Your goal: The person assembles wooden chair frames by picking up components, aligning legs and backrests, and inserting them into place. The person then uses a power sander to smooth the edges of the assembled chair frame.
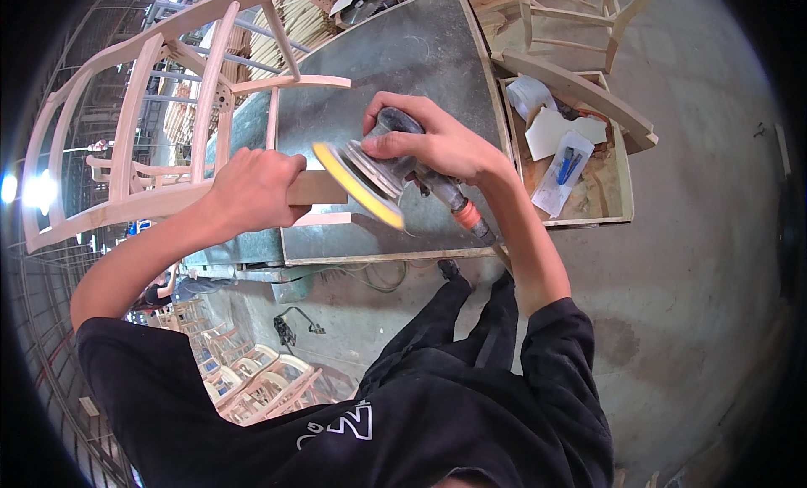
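Note:
My left hand (256, 188) is closed round one leg of a pale wooden chair frame (151, 204), near the leg's end. The frame lies tipped on its side, its slats reaching off to the left. In my right hand (429, 135) is an air-powered disc sander (395, 164), gripped from above by its dark body. Its round pad (357, 185), yellow along the rim, is tilted and faces the leg's end. Whether the pad touches the wood I cannot tell. An orange-collared hose fitting (467, 215) runs from the sander back under my right forearm.
Beneath the work is a dark-topped bench (387, 68). At its right, a wooden tray (622, 198) holds a tape roll, a white piece and a blue tool in packaging; a curved wooden part (580, 93) lies across it. Chair frames (261, 374) stand on the floor at lower left.

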